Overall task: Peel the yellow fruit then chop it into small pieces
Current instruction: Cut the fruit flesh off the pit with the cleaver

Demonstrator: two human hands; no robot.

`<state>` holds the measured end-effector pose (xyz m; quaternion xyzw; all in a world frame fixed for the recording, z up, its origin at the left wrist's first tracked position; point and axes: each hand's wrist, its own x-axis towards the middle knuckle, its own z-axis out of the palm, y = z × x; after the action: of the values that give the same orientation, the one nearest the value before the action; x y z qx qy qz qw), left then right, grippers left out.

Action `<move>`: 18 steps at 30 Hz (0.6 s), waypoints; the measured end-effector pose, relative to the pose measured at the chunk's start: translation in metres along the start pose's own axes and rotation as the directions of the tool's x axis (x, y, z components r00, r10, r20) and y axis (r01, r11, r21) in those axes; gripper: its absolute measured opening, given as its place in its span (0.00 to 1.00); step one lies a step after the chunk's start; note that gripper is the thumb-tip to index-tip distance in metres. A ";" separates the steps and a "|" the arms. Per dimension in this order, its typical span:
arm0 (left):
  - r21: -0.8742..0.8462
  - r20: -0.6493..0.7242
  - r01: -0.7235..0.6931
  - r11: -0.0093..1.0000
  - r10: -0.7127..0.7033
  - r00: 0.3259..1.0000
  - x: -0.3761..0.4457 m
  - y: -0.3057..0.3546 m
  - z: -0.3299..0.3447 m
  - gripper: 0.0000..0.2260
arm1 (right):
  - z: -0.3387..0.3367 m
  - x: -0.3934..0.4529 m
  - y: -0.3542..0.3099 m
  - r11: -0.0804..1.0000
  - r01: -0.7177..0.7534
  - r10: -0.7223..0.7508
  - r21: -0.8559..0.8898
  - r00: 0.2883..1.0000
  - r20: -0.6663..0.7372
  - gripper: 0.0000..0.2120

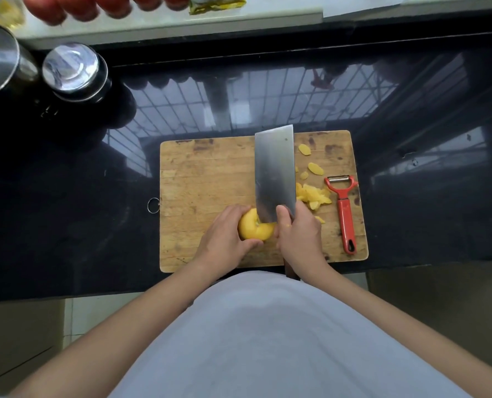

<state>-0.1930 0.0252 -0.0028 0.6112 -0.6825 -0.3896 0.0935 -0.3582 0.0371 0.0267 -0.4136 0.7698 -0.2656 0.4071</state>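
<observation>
- Surroundings: a red peeler (344, 209) lies along the right side of the wooden cutting board (207, 173), handle toward the lower frame edge. A heap of yellow peel strips (313, 193) lies between the peeler and the cleaver (274, 170). Two steel-lidded canisters (75, 71) stand at upper left on the black tabletop (66, 225), well apart from the board.
- Obstructions: the cleaver blade covers the right part of the yellow fruit (254, 228); the peels lie just right of the blade.
- Open room: the left half of the board is bare wood. The board's near edge lies close to the tabletop's front edge. A metal ring (153, 205) hangs at the board's left edge.
- Task item: the fruit sits at lower centre of the board; it appears round, long axis indeterminate. The cleaver's long axis runs toward the upper frame edge.
- Grip state: left hand (224, 237) curled around the fruit; right hand (300, 237) clamped on the cleaver handle.
</observation>
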 end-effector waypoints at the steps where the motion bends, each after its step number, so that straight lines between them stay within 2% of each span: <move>1: -0.003 -0.001 -0.001 1.000 0.001 1.000 0.001 -0.001 0.000 0.33 | 0.001 0.001 0.001 1.000 -0.023 0.023 0.017 1.000 0.006 0.13; 8: -0.025 -0.001 0.016 1.000 -0.016 1.000 0.001 -0.001 0.001 0.34 | 0.000 0.001 0.000 0.985 -0.097 0.092 0.143 0.995 0.043 0.10; 18: -0.039 -0.007 0.035 0.999 -0.035 0.999 0.000 0.000 0.002 0.34 | -0.003 0.000 -0.002 0.888 -0.288 0.252 0.359 0.957 0.145 0.09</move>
<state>-0.1944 0.0264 -0.0040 0.6226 -0.6638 -0.4019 0.1013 -0.3597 0.0364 0.0296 -0.2287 0.7344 -0.3291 0.5478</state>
